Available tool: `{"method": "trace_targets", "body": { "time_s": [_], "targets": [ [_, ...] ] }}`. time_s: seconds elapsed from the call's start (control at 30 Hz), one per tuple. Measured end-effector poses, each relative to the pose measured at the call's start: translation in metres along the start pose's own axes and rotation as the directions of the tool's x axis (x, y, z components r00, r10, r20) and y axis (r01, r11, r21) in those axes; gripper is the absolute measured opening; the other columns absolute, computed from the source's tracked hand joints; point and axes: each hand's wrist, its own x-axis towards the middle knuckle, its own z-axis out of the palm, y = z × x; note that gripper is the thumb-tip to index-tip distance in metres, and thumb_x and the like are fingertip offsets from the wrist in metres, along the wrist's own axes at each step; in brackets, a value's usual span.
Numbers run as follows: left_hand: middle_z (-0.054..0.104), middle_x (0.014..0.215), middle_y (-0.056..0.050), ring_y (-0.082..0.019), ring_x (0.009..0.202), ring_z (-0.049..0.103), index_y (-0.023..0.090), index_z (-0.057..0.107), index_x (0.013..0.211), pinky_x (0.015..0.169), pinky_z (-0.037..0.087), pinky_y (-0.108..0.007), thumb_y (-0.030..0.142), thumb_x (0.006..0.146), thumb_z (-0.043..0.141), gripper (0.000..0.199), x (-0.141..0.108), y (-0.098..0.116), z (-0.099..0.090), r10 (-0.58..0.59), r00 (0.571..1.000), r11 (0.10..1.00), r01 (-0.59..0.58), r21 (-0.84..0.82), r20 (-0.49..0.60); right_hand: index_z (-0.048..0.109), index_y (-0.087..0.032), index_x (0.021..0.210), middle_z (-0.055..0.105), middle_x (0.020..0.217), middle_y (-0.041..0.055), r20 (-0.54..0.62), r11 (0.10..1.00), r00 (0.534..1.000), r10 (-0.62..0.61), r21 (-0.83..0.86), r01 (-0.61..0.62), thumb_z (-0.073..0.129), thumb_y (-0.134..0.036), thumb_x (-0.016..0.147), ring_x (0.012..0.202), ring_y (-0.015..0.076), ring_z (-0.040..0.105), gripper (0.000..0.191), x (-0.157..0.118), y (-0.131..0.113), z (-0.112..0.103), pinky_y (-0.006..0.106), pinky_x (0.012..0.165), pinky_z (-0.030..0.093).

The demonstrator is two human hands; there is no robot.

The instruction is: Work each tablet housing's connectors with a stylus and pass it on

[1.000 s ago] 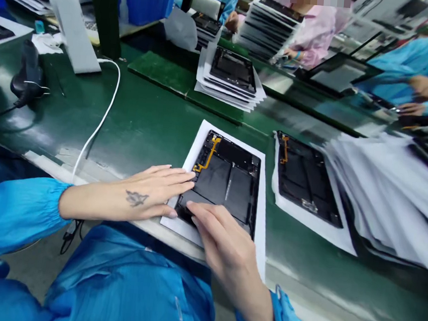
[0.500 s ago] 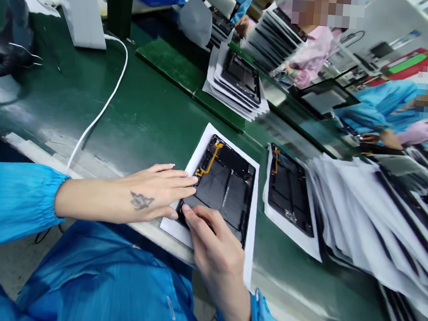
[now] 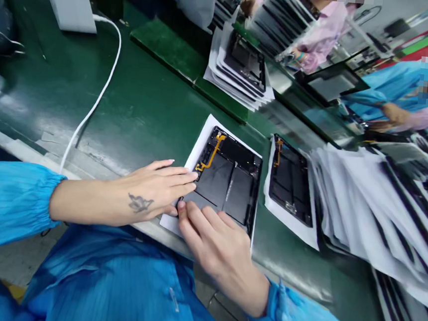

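The unit under inspection is an opened tablet housing [image 3: 227,179], screen side down and back open: two black battery panels, a narrow seam between them, and an orange-yellow flex cable [image 3: 212,154] running along the upper left. It lies on a white paper sheet [image 3: 196,155], near the front edge of a green bench [image 3: 62,92], with the sheet's lower corner close to that edge.

The left hand [image 3: 155,188], tattooed at the back, comes in from the left; its fingers [image 3: 182,177] are together and extended, tips at the housing's left side just below the cable. The right hand [image 3: 216,245] lies over the lower left corner, its fingers [image 3: 212,220] slightly spread across the housing's lower edge. Both touch the unit; whether either truly grips it, I cannot tell.

Room for moving is open to the left, where a white cable [image 3: 100,85] crosses the bench, and tight to the right — a second housing [image 3: 290,182] on its own sheet sits just beside the unit, with a paper-interleaved pile [image 3: 370,214] past it. A stack of housings [image 3: 243,65] stands beyond, near a green board [image 3: 163,51].
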Motion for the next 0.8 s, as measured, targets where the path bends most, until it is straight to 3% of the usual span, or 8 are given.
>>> {"method": "trace_targets", "body": {
  "time_s": [0.13, 0.23, 0.37, 0.6, 0.8],
  "targets": [
    [0.042, 0.159, -0.010, -0.019, 0.152, 0.030, 0.012, 0.040, 0.151, 0.127, 0.014, -0.041, 0.034, 0.107, 0.039, 0.049, -0.004, -0.002, 0.004, 0.044, 0.998, 0.997, -0.041, 0.064, -0.034, 0.069, -0.012, 0.102, 0.071, 0.088, 0.0069, 0.025, 1.000, 0.999, -0.028, -0.002, 0.028, 0.041, -0.010, 0.103, 0.071, 0.0153, 0.056, 0.028, 0.000, 0.003, -0.002, 0.032, 0.060, 0.039],
    [0.047, 0.155, -0.011, -0.021, 0.149, 0.037, 0.012, 0.047, 0.145, 0.125, 0.020, -0.041, 0.030, 0.105, 0.042, 0.044, -0.001, 0.002, 0.002, 0.027, 0.999, 0.995, -0.024, 0.096, -0.027, 0.068, -0.012, 0.103, 0.071, 0.088, 0.0075, 0.030, 1.000, 0.999, -0.024, 0.003, 0.023, 0.041, -0.011, 0.103, 0.071, 0.0159, 0.055, 0.027, -0.001, 0.001, -0.001, 0.032, 0.059, 0.039],
    [0.052, 0.151, -0.011, -0.021, 0.146, 0.042, 0.013, 0.053, 0.139, 0.123, 0.023, -0.040, 0.028, 0.104, 0.043, 0.039, 0.005, 0.008, -0.006, -0.023, 0.999, 0.995, 0.020, 0.094, 0.027, 0.069, -0.012, 0.095, 0.067, 0.081, 0.0051, 0.004, 1.000, 1.000, 0.007, 0.029, -0.007, 0.043, -0.010, 0.103, 0.066, 0.0155, 0.051, 0.027, 0.001, 0.001, 0.000, 0.033, 0.055, 0.036],
    [0.052, 0.151, -0.011, -0.020, 0.146, 0.042, 0.014, 0.052, 0.140, 0.121, 0.028, -0.040, 0.033, 0.106, 0.042, 0.041, 0.002, 0.003, -0.005, 0.009, 1.000, 0.998, -0.010, 0.066, 0.005, 0.068, -0.015, 0.087, 0.064, 0.079, 0.0050, 0.033, 0.998, 0.998, -0.050, 0.038, 0.049, 0.042, -0.010, 0.102, 0.067, 0.0161, 0.050, 0.030, 0.004, 0.002, -0.001, 0.033, 0.057, 0.035],
    [0.046, 0.156, -0.010, -0.020, 0.148, 0.039, 0.016, 0.045, 0.148, 0.125, 0.025, -0.043, 0.036, 0.107, 0.041, 0.046, -0.004, -0.004, -0.004, 0.028, 1.000, 0.997, -0.028, 0.070, 0.005, 0.068, -0.016, 0.093, 0.067, 0.079, 0.0035, -0.056, 0.995, 0.998, 0.008, 0.097, -0.002, 0.039, -0.012, 0.104, 0.067, 0.0147, 0.053, 0.032, 0.000, 0.010, 0.016, 0.030, 0.057, 0.036]
  ]
}}
